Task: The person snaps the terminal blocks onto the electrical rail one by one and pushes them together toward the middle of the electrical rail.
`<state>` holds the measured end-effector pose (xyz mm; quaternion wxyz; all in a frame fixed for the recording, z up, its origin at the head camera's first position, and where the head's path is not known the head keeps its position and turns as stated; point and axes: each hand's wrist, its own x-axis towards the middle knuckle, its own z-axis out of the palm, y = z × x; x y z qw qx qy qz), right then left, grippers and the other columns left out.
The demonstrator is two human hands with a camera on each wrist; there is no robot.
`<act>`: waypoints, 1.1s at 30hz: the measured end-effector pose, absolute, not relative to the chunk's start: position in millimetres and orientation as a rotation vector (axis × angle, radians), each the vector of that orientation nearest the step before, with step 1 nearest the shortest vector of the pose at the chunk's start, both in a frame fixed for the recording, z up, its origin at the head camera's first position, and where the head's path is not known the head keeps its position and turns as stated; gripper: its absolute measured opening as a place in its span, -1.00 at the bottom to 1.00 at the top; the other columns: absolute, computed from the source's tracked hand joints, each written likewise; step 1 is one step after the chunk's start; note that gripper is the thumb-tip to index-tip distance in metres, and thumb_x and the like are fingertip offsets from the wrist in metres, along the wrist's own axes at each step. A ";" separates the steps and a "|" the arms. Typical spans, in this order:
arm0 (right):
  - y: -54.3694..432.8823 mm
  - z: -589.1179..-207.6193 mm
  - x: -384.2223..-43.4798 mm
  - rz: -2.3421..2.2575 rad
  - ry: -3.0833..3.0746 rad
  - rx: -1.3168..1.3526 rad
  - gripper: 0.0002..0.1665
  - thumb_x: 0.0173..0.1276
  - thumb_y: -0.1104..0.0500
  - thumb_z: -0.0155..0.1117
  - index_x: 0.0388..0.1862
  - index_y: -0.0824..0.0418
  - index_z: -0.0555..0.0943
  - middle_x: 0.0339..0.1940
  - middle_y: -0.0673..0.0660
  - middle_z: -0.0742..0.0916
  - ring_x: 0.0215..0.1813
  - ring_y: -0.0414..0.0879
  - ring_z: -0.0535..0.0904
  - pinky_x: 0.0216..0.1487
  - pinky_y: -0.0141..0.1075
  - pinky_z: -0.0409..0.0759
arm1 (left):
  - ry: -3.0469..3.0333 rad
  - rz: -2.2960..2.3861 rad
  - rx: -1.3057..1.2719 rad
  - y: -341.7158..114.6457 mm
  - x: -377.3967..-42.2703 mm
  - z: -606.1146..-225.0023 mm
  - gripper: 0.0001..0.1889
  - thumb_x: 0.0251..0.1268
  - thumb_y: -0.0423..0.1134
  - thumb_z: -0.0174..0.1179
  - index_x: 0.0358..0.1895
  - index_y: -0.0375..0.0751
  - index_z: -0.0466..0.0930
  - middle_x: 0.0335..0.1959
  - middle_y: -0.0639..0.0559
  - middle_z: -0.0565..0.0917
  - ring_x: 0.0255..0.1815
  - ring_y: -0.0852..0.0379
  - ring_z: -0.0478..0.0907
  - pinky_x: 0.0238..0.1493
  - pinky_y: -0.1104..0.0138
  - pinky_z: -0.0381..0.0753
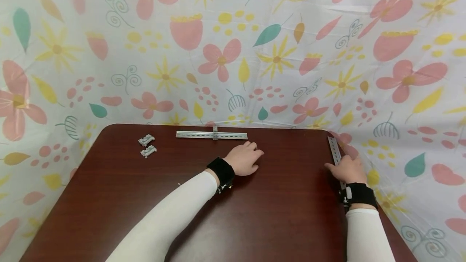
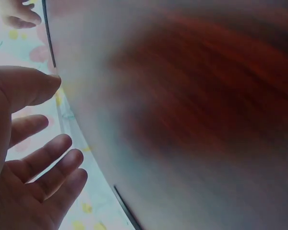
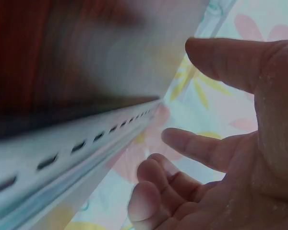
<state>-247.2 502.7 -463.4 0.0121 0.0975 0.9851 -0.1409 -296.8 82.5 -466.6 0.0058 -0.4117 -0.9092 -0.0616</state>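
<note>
My right hand [image 1: 349, 170] is over a long slotted metal DIN rail [image 1: 333, 148] at the table's right edge. In the right wrist view its thumb and fingers are spread, apart from the rail [image 3: 98, 139]. My left hand [image 1: 244, 159] hovers near the back middle of the table, holding nothing, fingers loosely bent in the left wrist view. Behind it a short slotted DIN rail [image 1: 193, 134] lies along the back edge, with a small grey block [image 1: 215, 133] across its middle. The right hand and wrist hide part of the long rail.
Two small grey clip-like parts [image 1: 147, 140] lie at the back left of the dark red-brown table [image 1: 284, 213]. A flowered cloth [image 1: 233, 51] hangs behind and beside the table. Black bands [image 1: 221, 172] circle both wrists.
</note>
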 end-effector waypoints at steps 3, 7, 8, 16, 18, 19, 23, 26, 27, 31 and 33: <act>507.2 -457.9 -241.8 -0.420 3.000 0.327 0.02 0.64 -0.32 0.24 0.01 0.79 0.51 0.17 0.95 0.34 0.25 0.81 0.27 0.12 0.48 0.51 | -2.844 -0.170 -1.307 96.4 -298.3 -473.0 -0.45 0.71 -0.05 0.26 0.63 -0.02 0.52 0.33 -0.03 0.58 0.17 0.06 0.47 0.11 0.30 0.56; 506.5 -455.8 -237.9 -0.417 2.911 0.352 0.05 0.64 -0.45 0.16 -0.13 0.67 0.58 0.07 0.87 0.43 0.22 0.78 0.32 0.06 0.42 0.56 | -2.833 -0.133 -1.338 114.5 -296.9 -482.5 -0.46 0.70 -0.02 0.28 0.62 0.01 0.54 0.32 -0.01 0.59 0.20 0.07 0.49 0.14 0.30 0.57; 505.8 -455.0 -237.2 -0.415 2.897 0.355 0.03 0.64 -0.48 0.14 -0.20 0.60 0.60 0.02 0.81 0.48 0.19 0.75 0.37 0.05 0.39 0.57 | -2.830 -0.126 -1.347 119.0 -295.9 -484.3 -0.46 0.70 -0.02 0.28 0.61 0.01 0.54 0.31 -0.01 0.59 0.20 0.07 0.49 0.14 0.30 0.58; 504.5 -451.6 -235.8 -0.347 2.857 0.374 0.02 0.64 -0.46 0.12 -0.21 0.58 0.64 0.02 0.81 0.50 0.15 0.68 0.42 0.10 0.42 0.57 | -2.825 -0.113 -1.383 143.7 -278.4 -485.6 -0.47 0.68 0.00 0.30 0.59 0.05 0.57 0.30 0.04 0.60 0.18 0.12 0.49 0.13 0.33 0.58; 505.2 -452.9 -234.8 -0.338 2.858 0.370 -0.02 0.64 -0.43 0.14 -0.21 0.58 0.66 -0.02 0.79 0.53 0.15 0.69 0.43 0.11 0.44 0.56 | -2.817 -0.105 -1.390 147.9 -275.2 -485.6 -0.48 0.67 0.00 0.30 0.58 0.06 0.59 0.29 0.04 0.61 0.16 0.13 0.49 0.11 0.33 0.58; 505.1 -452.9 -235.4 -0.337 2.861 0.366 -0.05 0.65 -0.39 0.15 -0.21 0.58 0.66 -0.03 0.77 0.54 0.14 0.69 0.43 0.12 0.45 0.55 | -2.814 -0.102 -1.389 148.9 -274.3 -485.8 -0.49 0.67 -0.01 0.30 0.57 0.06 0.60 0.28 0.05 0.61 0.15 0.13 0.48 0.09 0.34 0.58; 504.4 -453.2 -235.6 -0.351 2.891 0.345 -0.24 0.68 -0.20 0.17 -0.21 0.56 0.67 -0.11 0.68 0.60 0.05 0.61 0.48 0.08 0.43 0.55 | -2.819 -0.076 -1.393 149.9 -271.5 -486.7 -0.54 0.70 -0.01 0.26 0.54 0.07 0.63 0.25 0.05 0.61 0.08 0.14 0.42 0.03 0.37 0.54; 505.1 -453.8 -235.4 -0.390 2.914 0.342 -0.41 0.65 -0.03 0.16 -0.21 0.54 0.67 -0.20 0.56 0.66 -0.10 0.46 0.56 -0.02 0.32 0.58 | -2.818 -0.068 -1.394 147.6 -268.9 -483.5 -0.60 0.72 0.00 0.24 0.47 0.09 0.68 0.20 0.07 0.60 0.03 0.16 0.37 -0.01 0.38 0.50; 505.8 -454.0 -235.7 -0.402 2.922 0.339 -0.46 0.64 0.00 0.16 -0.22 0.53 0.66 -0.22 0.53 0.66 -0.16 0.41 0.58 -0.06 0.28 0.59 | -2.814 -0.064 -1.396 146.7 -268.0 -482.2 -0.62 0.72 0.00 0.24 0.45 0.10 0.70 0.18 0.08 0.60 0.01 0.16 0.36 -0.02 0.39 0.49; 507.0 -454.6 -236.1 -0.440 2.924 0.327 -0.56 0.60 0.07 0.16 -0.29 0.46 0.64 -0.31 0.41 0.67 -0.30 0.26 0.60 -0.19 0.16 0.60 | -2.808 -0.067 -1.403 143.8 -265.7 -477.6 -0.66 0.73 0.01 0.23 0.39 0.10 0.73 0.15 0.08 0.59 -0.02 0.17 0.35 -0.04 0.39 0.47; 507.1 -455.1 -236.4 -0.441 2.926 0.330 -0.56 0.59 0.06 0.16 -0.29 0.45 0.64 -0.31 0.40 0.68 -0.31 0.25 0.60 -0.20 0.15 0.60 | -2.815 -0.068 -1.407 143.4 -265.9 -477.5 -0.65 0.74 0.02 0.23 0.39 0.09 0.73 0.16 0.07 0.59 -0.01 0.16 0.35 -0.04 0.39 0.47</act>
